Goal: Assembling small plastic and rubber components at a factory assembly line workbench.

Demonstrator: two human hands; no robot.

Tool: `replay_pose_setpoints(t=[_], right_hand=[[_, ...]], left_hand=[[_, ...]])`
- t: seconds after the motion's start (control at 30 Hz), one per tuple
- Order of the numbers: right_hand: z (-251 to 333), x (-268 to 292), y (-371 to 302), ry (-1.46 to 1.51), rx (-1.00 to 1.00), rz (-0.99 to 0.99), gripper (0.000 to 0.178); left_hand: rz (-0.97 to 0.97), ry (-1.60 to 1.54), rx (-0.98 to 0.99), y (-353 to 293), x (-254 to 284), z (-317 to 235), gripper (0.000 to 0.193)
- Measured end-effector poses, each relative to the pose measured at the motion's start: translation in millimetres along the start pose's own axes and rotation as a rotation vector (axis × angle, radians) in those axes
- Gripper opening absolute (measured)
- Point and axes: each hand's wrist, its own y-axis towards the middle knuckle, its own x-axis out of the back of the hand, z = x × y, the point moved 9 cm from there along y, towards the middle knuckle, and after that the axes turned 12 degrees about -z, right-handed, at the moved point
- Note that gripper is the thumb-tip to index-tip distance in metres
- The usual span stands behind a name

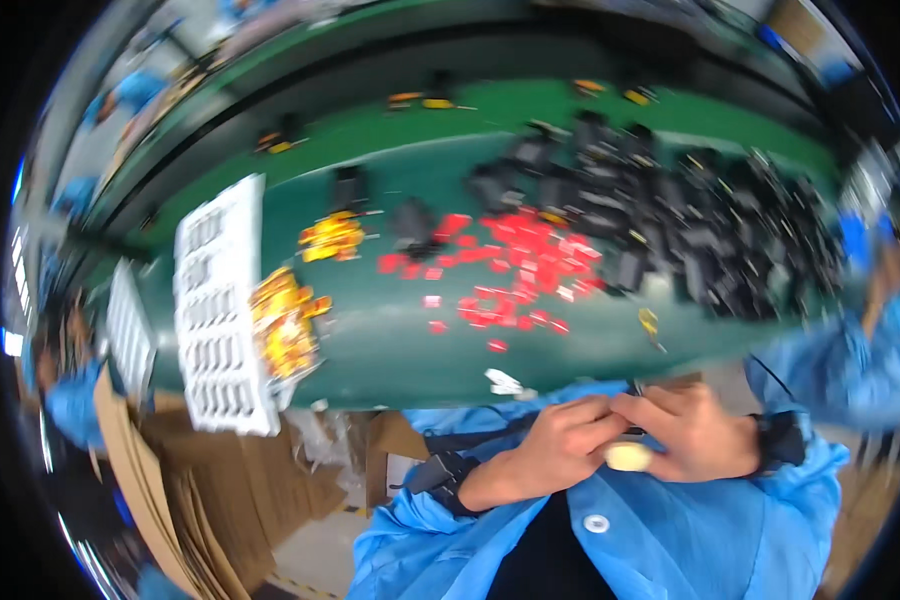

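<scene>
My left hand [573, 442] and my right hand [698, 432] meet in front of my body, just off the near edge of the green table [400, 360]. Their fingers pinch together around a small dark piece [633, 433], mostly hidden by the fingers. A pale yellow rounded cap [628, 457] shows at the right thumb's tip. Beyond my hands, many small red pieces [530, 255] lie scattered on the table. A heap of black blocky parts [690, 220] spreads at the right, and a small yellow part [649, 322] lies near the edge.
At the left stands a white tray [255, 300] with rows of dark slots. Beside it are orange-yellow pieces [288, 325] and a smaller pile. A green belt [360, 125] carries several parts behind. Cardboard [220, 480] stands at lower left. A co-worker's blue sleeve [850, 360] is at right.
</scene>
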Motion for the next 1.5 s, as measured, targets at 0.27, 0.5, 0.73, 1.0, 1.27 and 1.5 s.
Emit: replay_pose_setpoints(t=[0.27, 0.5, 0.73, 1.0, 1.27, 1.5], right_hand=[[16.7, -17.4, -157.2, -0.311, -0.183, -0.719, 0.028], [-198.8, -160.6, -414.4, -0.613, -1.140, -0.673, 0.023], [-253.6, -209.4, -411.1, -0.262, -1.213, -0.169, 0.023], [-206.5, -130.9, -238.0, 0.103, -0.886, -0.054, 0.026], [-121.1, -76.6, -161.8, 0.037, -0.666, 0.120, 0.033], [-35.7, -24.5, -41.8, 0.205, -0.139, -0.133, 0.030]], left_hand=[[0.468, -0.540, 0.477, -38.0, -107.0, 6.5, 0.033], [0.254, -0.287, 0.310, -34.3, -11.9, 7.4, 0.015], [-0.678, 0.855, -0.003, 25.5, 300.7, -3.9, 0.006], [-0.555, 1.522, 0.725, 50.2, 601.6, 190.2, 0.042], [-0.307, 2.039, 0.279, 86.7, 566.8, 219.4, 0.018], [-0.640, 1.241, 0.070, 93.4, 427.5, 91.6, 0.016]])
